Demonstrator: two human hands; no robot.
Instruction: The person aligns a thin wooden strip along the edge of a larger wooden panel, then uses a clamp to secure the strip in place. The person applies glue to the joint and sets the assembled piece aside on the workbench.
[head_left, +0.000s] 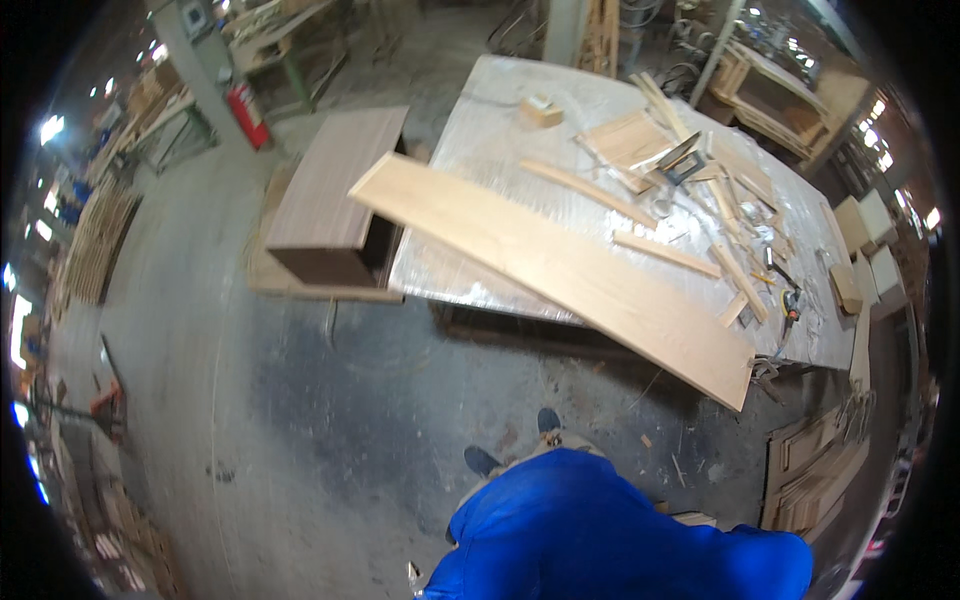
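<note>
Neither of my hands shows; only my blue jacket and my shoes are in sight at the bottom. A small pale thing is beside the jacket's left edge, too small to make out. In front of me a long, light wooden board lies slantwise across the worktable. Its far left end juts toward a brown box-shaped cabinet, and its near right end overhangs the table's front edge. By that right end there is a metal clamp.
Wood strips, a dark-handled tool, an orange-and-black tool and a small wooden block lie on the table. Panels lean at the lower right. A red fire extinguisher stands by a pillar; stacked boards are at left.
</note>
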